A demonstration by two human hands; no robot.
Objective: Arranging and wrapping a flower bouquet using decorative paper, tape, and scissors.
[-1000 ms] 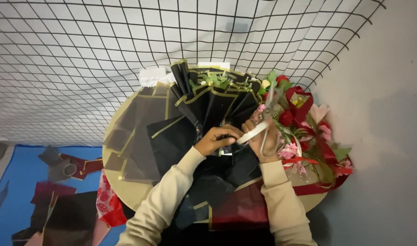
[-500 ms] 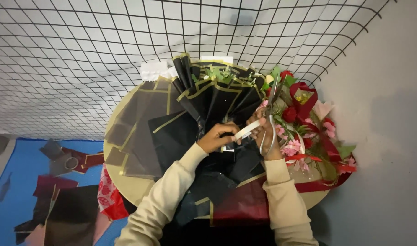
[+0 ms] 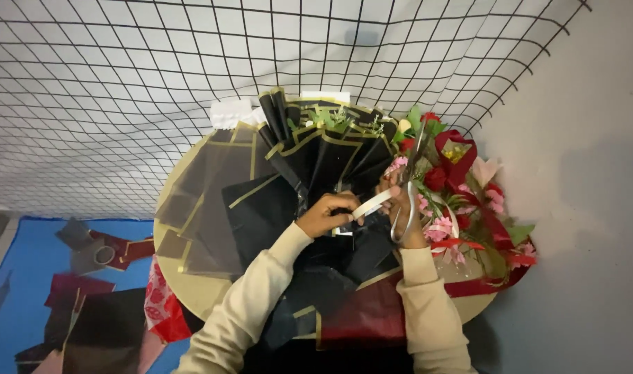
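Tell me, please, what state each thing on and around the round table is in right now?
Left hand: pinching the white ribbon.
Right hand: holding the scissors.
White ribbon: stretched between the hands.
Scissors: blades pointing away; open or closed unclear.
Black wrapping paper: gathered, fanned upward.
Red flower bouquet: lying on the round table.

The wrapping paper [image 3: 309,166] is black with gold edge lines, the ribbon strip [image 3: 372,205] white, and the sleeves [image 3: 261,298] cream. The flowers [image 3: 462,194] are red and pink with green leaves. The round desk [image 3: 192,291] is tan, the wire grid [image 3: 122,83] black on white, and the floor mat [image 3: 25,256] blue.
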